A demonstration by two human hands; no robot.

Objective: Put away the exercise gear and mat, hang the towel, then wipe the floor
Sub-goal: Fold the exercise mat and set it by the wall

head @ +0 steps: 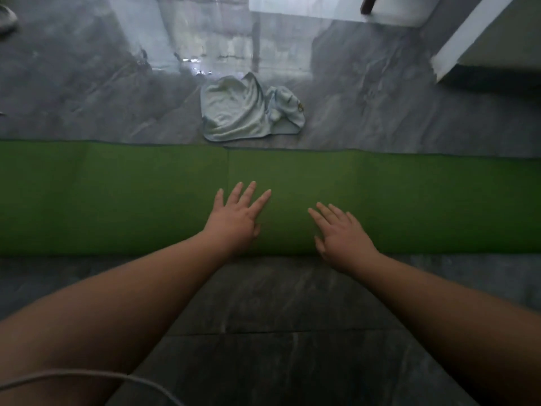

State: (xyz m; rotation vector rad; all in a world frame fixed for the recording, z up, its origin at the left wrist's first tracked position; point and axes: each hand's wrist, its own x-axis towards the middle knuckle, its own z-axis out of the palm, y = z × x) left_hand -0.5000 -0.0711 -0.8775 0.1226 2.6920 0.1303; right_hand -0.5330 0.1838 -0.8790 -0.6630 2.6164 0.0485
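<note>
A green exercise mat [117,197] stretches across the grey floor from left to right, partly rolled, with the roll along its near edge. My left hand [237,216] lies flat on top of the roll with its fingers spread. My right hand [341,232] lies flat on the roll a little to the right, fingers straight. A crumpled pale blue towel [248,109] lies on the floor just beyond the mat's far edge.
The glossy grey marble floor [292,317] surrounds the mat. A white cabinet base [456,45] stands at the far right, and white furniture with a dark leg [367,4] at the top. A shoe [6,17] shows at the far left. A thin cable [87,376] crosses the bottom left.
</note>
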